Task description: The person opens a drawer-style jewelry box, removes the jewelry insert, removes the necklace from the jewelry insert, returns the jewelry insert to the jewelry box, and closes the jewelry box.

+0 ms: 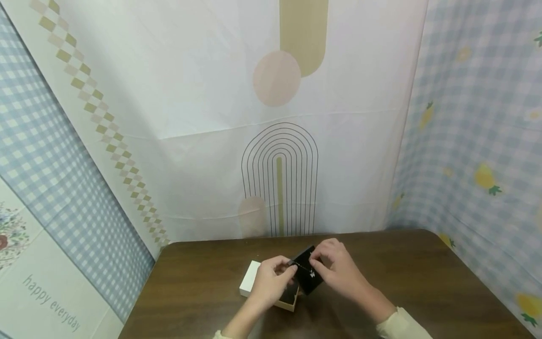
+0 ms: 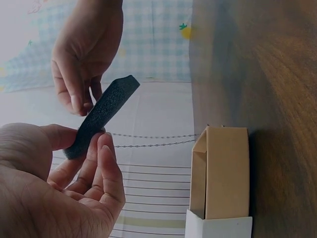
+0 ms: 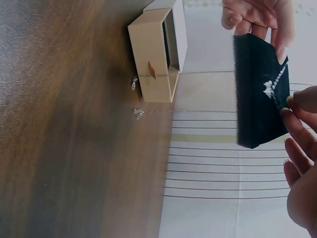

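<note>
My left hand (image 1: 273,280) pinches one end of a black foam pad (image 1: 306,282) between thumb and fingers, holding it tilted above the table. Across the pad's face runs a silver necklace (image 3: 280,75) with a butterfly-like pendant (image 3: 268,89). At the pad's opposite edge, the thumb and fingertips of my right hand (image 1: 336,266) pinch the necklace's chain. Two thin chain lengths (image 2: 153,146) hang below the pad, with small silver ends (image 3: 138,113) dangling. Beneath the hands, a tan drawer box (image 2: 227,173) sits partly pulled from its white sleeve (image 1: 250,278).
The box rests on a brown wooden table (image 1: 190,292), partly behind my left hand in the head view. A white patterned cloth (image 1: 203,179) hangs along the back edge, and a blue checked cloth (image 1: 466,141) hangs at the right.
</note>
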Tool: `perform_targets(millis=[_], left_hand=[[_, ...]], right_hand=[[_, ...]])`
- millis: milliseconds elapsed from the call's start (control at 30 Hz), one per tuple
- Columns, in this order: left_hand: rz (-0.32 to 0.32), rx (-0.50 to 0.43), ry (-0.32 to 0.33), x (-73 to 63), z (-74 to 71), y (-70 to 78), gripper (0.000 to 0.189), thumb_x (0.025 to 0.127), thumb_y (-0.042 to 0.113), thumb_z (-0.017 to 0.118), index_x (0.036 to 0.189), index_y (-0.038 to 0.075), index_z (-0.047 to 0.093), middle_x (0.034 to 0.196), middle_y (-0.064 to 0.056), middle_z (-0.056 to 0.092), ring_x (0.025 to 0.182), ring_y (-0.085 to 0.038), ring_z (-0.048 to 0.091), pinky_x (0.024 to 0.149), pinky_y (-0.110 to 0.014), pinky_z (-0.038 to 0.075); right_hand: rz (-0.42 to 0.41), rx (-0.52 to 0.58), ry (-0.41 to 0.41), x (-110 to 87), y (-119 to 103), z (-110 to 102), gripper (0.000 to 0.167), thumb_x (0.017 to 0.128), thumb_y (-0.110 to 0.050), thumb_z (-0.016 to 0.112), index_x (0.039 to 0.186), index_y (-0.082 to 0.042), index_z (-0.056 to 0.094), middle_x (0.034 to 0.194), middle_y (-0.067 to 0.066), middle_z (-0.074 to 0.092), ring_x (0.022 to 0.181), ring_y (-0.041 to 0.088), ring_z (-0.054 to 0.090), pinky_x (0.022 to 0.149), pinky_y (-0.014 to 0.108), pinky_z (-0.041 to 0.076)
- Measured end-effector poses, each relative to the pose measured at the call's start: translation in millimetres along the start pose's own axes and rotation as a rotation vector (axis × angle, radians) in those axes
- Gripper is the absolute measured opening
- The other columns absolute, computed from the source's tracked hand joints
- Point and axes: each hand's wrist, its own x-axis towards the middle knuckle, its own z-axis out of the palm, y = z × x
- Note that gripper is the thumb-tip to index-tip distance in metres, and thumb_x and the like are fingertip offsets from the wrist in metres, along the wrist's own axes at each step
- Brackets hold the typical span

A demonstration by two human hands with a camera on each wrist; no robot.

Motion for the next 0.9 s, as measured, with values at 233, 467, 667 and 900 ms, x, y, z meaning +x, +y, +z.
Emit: perform_targets(millis=[233,467,667,900], left_hand=[[-0.002,-0.054,0.04,-0.4,0.3,-1.9,0.015,0.099,0.019,0.073,0.1,0.004,0.076,0.088,-0.01,0.079,0.07,-0.016,0.073,0.06,-0.021,0.057],[0.003,-0.082,0.07,-1.2,0.3,-2.2,0.014,0.102,0.017,0.069,0.103,0.003,0.073,0.089,-0.013,0.077,0.072,-0.01,0.07,0.06,-0.02,0.056],[0.005,-0.077,0.073,-1.8,-2.3,-2.1,0.012,0.102,0.016,0.069,0.104,0.004,0.073,0.091,-0.013,0.078,0.074,-0.01,0.072,0.062,-0.02,0.057],[0.04,-0.08,0.009,1.2,-4.1,0.7,0.012,0.104,0.013,0.067,0.107,0.003,0.073,0.094,-0.017,0.076,0.076,-0.008,0.07,0.065,-0.021,0.059]], right_hand=[[0.047,-0.054,0.038,-5.9,-2.0,3.0,0.023,0.083,-0.012,0.09,0.084,-0.027,0.072,0.078,-0.019,0.058,0.083,0.006,0.047,0.074,0.023,0.038],[0.21,-0.087,-0.06,-5.8,-5.2,8.6,0.024,0.085,-0.024,0.091,0.094,-0.02,0.07,0.083,-0.01,0.057,0.082,0.009,0.047,0.073,0.022,0.041],[0.3,-0.01,-0.129,-10.9,-5.8,19.0,0.017,0.093,-0.02,0.084,0.092,-0.022,0.068,0.086,-0.01,0.056,0.084,0.007,0.047,0.073,0.022,0.042],[0.428,0.155,-0.067,-12.9,-7.5,21.5,0.013,0.094,-0.014,0.081,0.095,-0.017,0.069,0.089,-0.001,0.059,0.083,0.01,0.053,0.073,0.021,0.046]])
